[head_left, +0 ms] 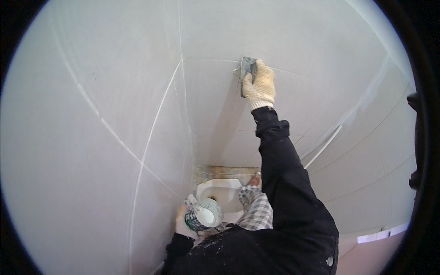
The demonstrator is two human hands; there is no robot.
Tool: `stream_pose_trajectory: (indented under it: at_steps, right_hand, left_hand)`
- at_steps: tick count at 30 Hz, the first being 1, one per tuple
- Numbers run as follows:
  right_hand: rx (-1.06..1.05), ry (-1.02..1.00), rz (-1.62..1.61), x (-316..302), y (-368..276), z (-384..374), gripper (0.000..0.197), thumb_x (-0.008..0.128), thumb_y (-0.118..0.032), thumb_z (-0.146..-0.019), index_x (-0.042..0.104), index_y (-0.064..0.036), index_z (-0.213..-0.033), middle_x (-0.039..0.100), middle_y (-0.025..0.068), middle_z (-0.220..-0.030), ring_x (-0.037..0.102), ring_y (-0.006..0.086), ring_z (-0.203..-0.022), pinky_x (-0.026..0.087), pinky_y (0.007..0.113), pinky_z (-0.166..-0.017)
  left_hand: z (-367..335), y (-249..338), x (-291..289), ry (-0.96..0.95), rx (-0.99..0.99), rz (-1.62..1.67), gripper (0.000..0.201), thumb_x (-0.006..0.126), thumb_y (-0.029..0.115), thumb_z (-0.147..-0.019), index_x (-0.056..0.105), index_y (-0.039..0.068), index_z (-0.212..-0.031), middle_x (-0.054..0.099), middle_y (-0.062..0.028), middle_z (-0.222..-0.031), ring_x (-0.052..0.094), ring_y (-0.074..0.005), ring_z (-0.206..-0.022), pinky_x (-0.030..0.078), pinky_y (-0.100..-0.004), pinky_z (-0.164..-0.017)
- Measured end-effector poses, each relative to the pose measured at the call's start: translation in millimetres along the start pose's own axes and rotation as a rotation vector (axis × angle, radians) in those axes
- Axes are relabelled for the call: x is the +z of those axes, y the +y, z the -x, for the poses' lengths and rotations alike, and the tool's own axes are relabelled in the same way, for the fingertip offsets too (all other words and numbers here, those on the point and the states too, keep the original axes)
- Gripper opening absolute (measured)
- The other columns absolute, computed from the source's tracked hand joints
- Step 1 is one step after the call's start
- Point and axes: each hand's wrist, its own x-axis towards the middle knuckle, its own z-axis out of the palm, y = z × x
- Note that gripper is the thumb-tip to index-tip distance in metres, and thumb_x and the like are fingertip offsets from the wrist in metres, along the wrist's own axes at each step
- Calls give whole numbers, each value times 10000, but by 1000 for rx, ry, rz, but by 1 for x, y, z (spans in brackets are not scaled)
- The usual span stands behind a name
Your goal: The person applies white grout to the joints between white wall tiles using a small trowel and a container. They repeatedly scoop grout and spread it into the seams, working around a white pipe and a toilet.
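Observation:
My right hand [261, 85], in a cream knitted glove, reaches up and forward, closed around a flat dark grey grout float [248, 65]. The float is against the far tiled wall, at a horizontal tile joint, with a bit of white paste at its left edge. Low on the left, close to my body, my left hand [180, 223] grips a small bucket [195, 222] with a dark green pattern. White grout [205, 216] shows inside the bucket, and its inner wall is smeared with it. Most of my left hand's fingers are hidden by the bucket.
Light grey tiled walls stand close on the left [101, 160], ahead and right, with white-lined joints. A white squat toilet [224, 189] is in the floor below, beside my bare foot [255, 179]. A thin white pipe [323, 146] slants along the right side.

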Motion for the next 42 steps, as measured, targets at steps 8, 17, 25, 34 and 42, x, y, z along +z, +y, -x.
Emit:
stream_pose_trajectory:
  at_steps: [8, 17, 25, 34, 42]
  right_hand:
    - [216, 196, 9, 90, 6, 46, 563, 674, -164, -851, 489, -71, -1375, 475, 306, -1315, 546, 478, -1187, 560, 526, -908]
    - [758, 505, -418, 95, 3, 56, 611, 646, -144, -921, 360, 32, -1431, 435, 285, -1367, 495, 412, -1288, 423, 477, -1094]
    - [782, 63, -353, 144, -40, 96, 598, 667, -110, -870, 408, -46, -1405, 415, 295, -1336, 474, 475, -1238, 418, 522, -1069]
    - [-44, 244, -57, 27, -2, 0, 529, 683, -107, -866, 534, -155, -1371, 525, 222, -1286, 578, 416, -1165, 559, 494, -901]
    - [135, -123, 40, 68, 43, 78, 526, 712, -143, -832, 573, -188, -1338, 508, 271, -1358, 570, 425, -1224, 567, 492, -919]
  left_hand:
    - [3, 8, 13, 49, -110, 26, 813, 320, 664, -1008, 441, 15, -1481, 553, -239, -1417, 578, -410, -1269, 484, -558, -1060]
    - [-6, -7, -7, -355, -148, 263, 714, 295, 615, -1039, 407, 120, -1542, 520, -182, -1479, 535, -401, -1323, 450, -569, -1096]
    - [9, -8, 14, 65, -79, 123, 784, 306, 666, -999, 402, 112, -1544, 494, -188, -1501, 495, -408, -1360, 424, -583, -1112]
    - [8, -1, 11, -180, -141, 153, 803, 250, 681, -997, 418, 101, -1527, 556, -231, -1419, 586, -431, -1242, 521, -587, -990]
    - [5, -10, 11, -25, 50, 17, 734, 258, 623, -1035, 406, 107, -1535, 551, -227, -1428, 582, -424, -1255, 516, -558, -1028]
